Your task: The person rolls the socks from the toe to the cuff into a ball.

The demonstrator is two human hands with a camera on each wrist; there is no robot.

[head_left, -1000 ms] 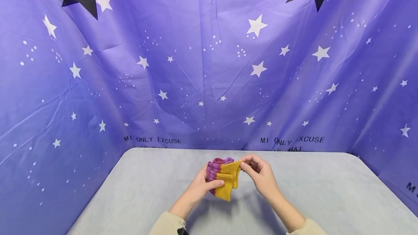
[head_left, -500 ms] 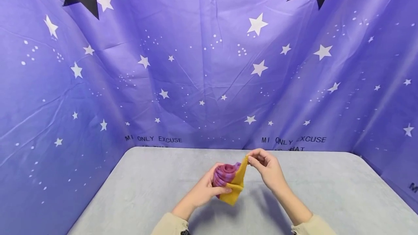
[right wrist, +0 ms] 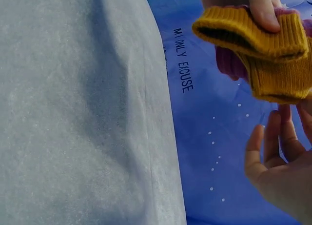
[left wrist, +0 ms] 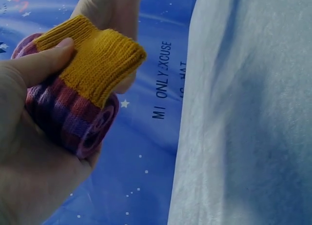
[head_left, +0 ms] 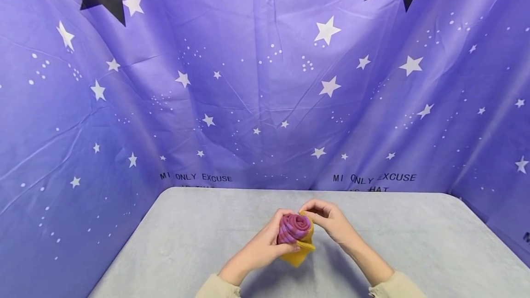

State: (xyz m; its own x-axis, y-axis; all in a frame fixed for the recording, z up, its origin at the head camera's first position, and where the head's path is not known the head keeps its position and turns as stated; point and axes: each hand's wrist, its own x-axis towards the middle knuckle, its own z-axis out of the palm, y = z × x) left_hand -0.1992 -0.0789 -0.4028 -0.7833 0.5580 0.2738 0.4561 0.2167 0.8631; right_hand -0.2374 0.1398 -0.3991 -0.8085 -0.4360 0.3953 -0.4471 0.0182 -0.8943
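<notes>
Head view: left hand (head_left: 265,247) grips rolled socks (head_left: 295,228); right hand (head_left: 331,222) pinches the cuff; backdrop (head_left: 198,178) reads "MI ONLY EXCUSE".

Two bare hands, the left hand (head_left: 265,247) and right hand (head_left: 331,222), come from the frame's lower edge. Both forearms are bare up to cream sleeves (head_left: 215,287), which look soft, their cuffs loose at the bottom corners.

One rolled purple-and-mustard knitted sock bundle (head_left: 296,233), lower centre; two hands, left hand (head_left: 265,247) and right hand (head_left: 331,222); one grey padded bench (head_left: 414,243); one star-printed purple backdrop (head_left: 248,82).
</notes>
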